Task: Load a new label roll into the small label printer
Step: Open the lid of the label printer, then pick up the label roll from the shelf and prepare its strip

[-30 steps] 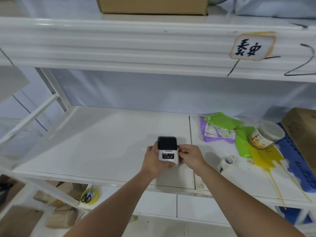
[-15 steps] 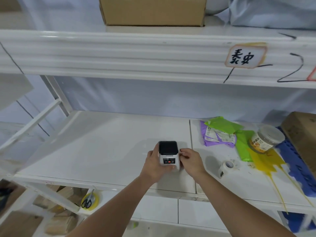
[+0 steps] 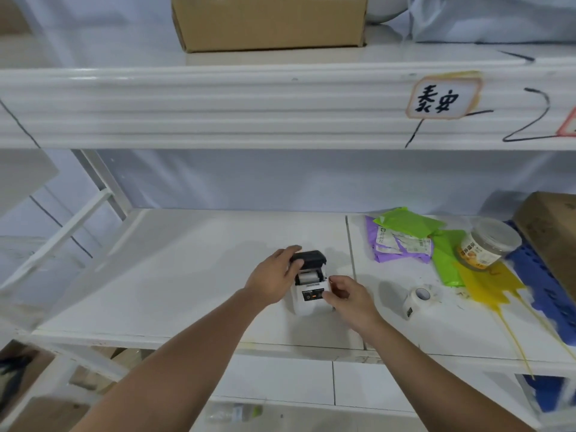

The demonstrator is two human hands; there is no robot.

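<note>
A small white label printer [image 3: 308,302] stands on the white shelf [image 3: 187,275]. Its black lid [image 3: 308,257] is tilted back, and a white roll [image 3: 308,277] shows in the open compartment. My left hand [image 3: 274,275] grips the printer's left side, with fingers on the lid. My right hand [image 3: 346,296] holds the printer's right side near the front panel. A white label roll [image 3: 417,299] lies on the shelf to the right of the printer, apart from both hands.
Green and purple mailer bags [image 3: 405,238], a lidded plastic jar [image 3: 486,244], yellow plastic [image 3: 486,285], a blue crate [image 3: 548,291] and a cardboard box [image 3: 551,232] fill the shelf's right end. The upper shelf beam [image 3: 218,107] hangs overhead, bearing a cardboard box [image 3: 268,20].
The printer's black lid, closed before, now stands tilted back and the compartment shows. My left hand has slid up onto the lid. The camera view has tilted slightly upward.
</note>
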